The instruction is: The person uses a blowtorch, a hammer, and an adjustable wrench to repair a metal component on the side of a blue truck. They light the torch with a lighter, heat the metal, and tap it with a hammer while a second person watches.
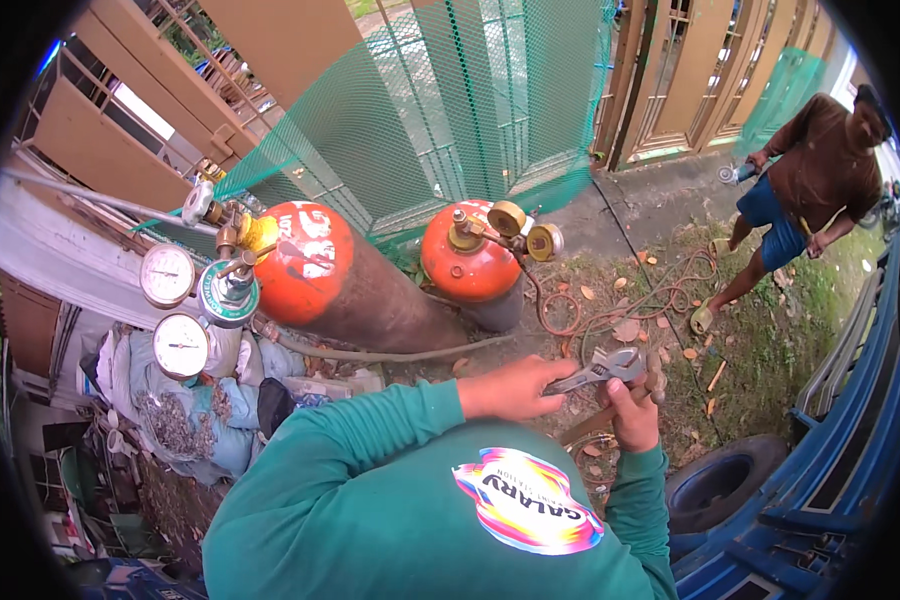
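Gripping a steel-grey adjustable wrench [595, 373], the fingers of the left hand [510, 388] fold around its handle; its head sits in front of the person's chest, just at the right hand [632, 415]. That hand's fingers clasp a smaller brass-coloured piece [656, 380], thumb up by the wrench head. A blue metal body [830, 470] edges the right side, a dark tyre [715, 490] lies near the right forearm, and open ground [740, 330] runs out toward a co-worker [820, 165] carrying a hand tool [738, 172]. The ground is patchy grass and soil, crossed by hoses [390, 356] and dotted with dry leaves [626, 330]. Around it stand a brown gate [265, 40], green mesh [560, 100], two orange-topped cylinders [305, 265], stuffed sacks [220, 420] and round gauges [180, 345].
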{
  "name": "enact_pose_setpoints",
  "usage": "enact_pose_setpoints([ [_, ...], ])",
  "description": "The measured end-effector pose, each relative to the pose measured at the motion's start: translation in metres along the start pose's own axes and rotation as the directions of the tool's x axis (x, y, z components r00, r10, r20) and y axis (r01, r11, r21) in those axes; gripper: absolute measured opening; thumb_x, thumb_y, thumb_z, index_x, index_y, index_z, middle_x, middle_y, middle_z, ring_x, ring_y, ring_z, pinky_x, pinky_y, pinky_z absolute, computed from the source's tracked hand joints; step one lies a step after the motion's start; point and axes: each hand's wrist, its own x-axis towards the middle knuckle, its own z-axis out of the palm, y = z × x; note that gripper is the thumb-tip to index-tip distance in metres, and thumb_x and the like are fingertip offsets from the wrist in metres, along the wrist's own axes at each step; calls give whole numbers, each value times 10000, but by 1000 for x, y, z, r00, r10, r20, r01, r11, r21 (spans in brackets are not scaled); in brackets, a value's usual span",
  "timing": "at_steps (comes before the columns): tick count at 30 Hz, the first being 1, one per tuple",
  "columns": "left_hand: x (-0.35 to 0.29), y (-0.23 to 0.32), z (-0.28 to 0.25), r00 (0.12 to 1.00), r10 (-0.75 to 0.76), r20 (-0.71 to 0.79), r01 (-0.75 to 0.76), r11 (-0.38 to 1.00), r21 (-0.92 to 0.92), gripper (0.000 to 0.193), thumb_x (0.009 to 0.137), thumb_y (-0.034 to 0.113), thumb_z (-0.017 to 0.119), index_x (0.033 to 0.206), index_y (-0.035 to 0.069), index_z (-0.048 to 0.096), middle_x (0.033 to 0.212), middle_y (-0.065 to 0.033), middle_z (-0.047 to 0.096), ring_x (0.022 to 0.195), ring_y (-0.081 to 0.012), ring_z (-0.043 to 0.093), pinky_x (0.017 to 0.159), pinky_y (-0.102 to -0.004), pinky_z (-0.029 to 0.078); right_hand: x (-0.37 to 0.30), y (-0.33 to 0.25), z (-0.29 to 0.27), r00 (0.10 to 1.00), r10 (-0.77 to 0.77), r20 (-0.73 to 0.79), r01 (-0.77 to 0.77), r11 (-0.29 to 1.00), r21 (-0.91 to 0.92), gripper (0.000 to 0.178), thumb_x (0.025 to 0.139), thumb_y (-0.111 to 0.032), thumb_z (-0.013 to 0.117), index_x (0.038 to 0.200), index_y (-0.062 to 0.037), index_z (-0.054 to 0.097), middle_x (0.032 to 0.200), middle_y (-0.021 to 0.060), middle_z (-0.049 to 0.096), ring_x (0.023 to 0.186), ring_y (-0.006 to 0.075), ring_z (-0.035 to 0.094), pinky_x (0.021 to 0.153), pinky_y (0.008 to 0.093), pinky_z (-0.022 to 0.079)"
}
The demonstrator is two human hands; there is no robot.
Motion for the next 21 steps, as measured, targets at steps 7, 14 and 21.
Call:
enact_pose_setpoints([
  [7, 0, 13, -5, 985, -175, -1, 160, 901, -403, 314, 923, 190, 673, 1188, 31, 615, 963, -104, 709, 893, -175, 667, 828, -348, 515, 12, -32, 31, 984, -67, 166, 127, 915, -384, 337, 990, -171, 595, 1276, 5, 576, 1070, 28, 558, 916, 137, 521, 842, 297, 439],
  [14, -29, -25, -30, 924, -321, -206, 150, 802, -577, 306, 994, 192, 614, 1267, 62, 566, 838, 32, 574, 706, -37, 500, 626, -224, 431, 7, -19, -1, 998, 53, -14, -55, 948, -313, 304, 991, -123, 564, 1273, -11, 585, 915, -10, 534, 722, 68, 481, 627, 234, 407],
  [21, -49, -62, -62, 739, -319, -593, 155, 938, -311, 448, 945, 203, 683, 1353, 51, 574, 870, 80, 587, 686, 1, 452, 594, -197, 380, 17, -7, -23, 968, 250, -11, -242, 927, -286, 272, 972, -131, 565, 1211, -21, 637, 827, -5, 568, 660, 81, 499, 606, 241, 409],
])
